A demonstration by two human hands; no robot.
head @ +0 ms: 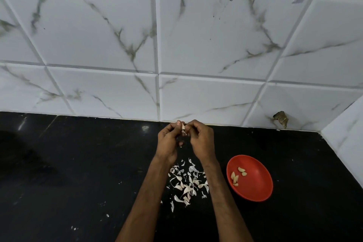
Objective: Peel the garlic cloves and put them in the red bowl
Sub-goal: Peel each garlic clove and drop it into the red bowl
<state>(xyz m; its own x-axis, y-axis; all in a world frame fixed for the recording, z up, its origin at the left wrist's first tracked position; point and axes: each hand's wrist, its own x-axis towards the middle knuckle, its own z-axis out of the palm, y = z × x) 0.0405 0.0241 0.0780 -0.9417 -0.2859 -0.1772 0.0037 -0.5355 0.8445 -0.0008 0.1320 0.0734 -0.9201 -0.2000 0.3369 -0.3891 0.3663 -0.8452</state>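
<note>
I find the garlic clove (183,129) in hand, raised above the table (78,163) close to the tiled wall (117,45), pinched between the fingertips of both hands. The left hand (168,141) grips it with curled fingers from one side. The right hand (202,139) is curled against it from the other, apparently picking at the skin. A pale flap shows at the clove's top, so I judge it partly skinned, not finished. A small pale scrap shows just below, between the palms; I cannot tell whether it is skin or a second clove. Under the wrists lies a scatter of peeled skins (186,182) on the dark table, near the person. To the right of the right forearm, apart from the skins, stands the red bowl (257,182), holding several peeled cloves (235,178) grouped on its left side. I see no stock of unpeeled cloves anywhere on the table. My assessment: several cloves are done and delivered. The one in hand needs its skin stripped and then a short carry right and down to the bowl. How many more are to follow, I cannot determine.
</note>
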